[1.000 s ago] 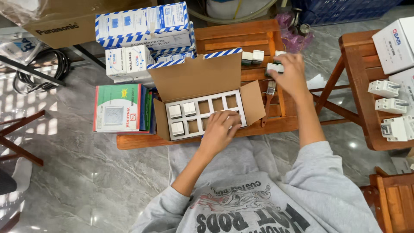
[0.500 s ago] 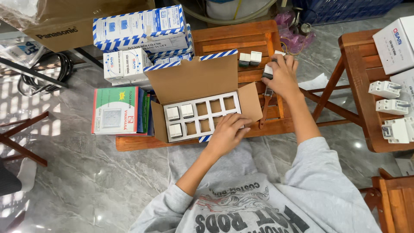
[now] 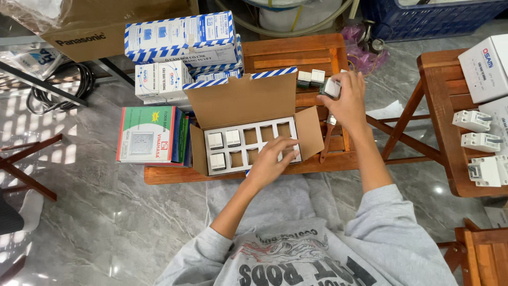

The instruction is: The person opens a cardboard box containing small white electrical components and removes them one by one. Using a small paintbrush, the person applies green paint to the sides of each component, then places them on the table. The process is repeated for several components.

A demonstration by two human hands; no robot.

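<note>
Underneath, wooden bench (image 3: 296,53), marble floor (image 3: 95,212).

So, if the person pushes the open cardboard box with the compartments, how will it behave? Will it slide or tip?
The open cardboard box probably slides rather than tips: it lies low and flat on the wooden bench. It is likely light, since most compartments look empty. The upright lid flap may flex, being thin card. The left hand resting on it would steady it.
</note>
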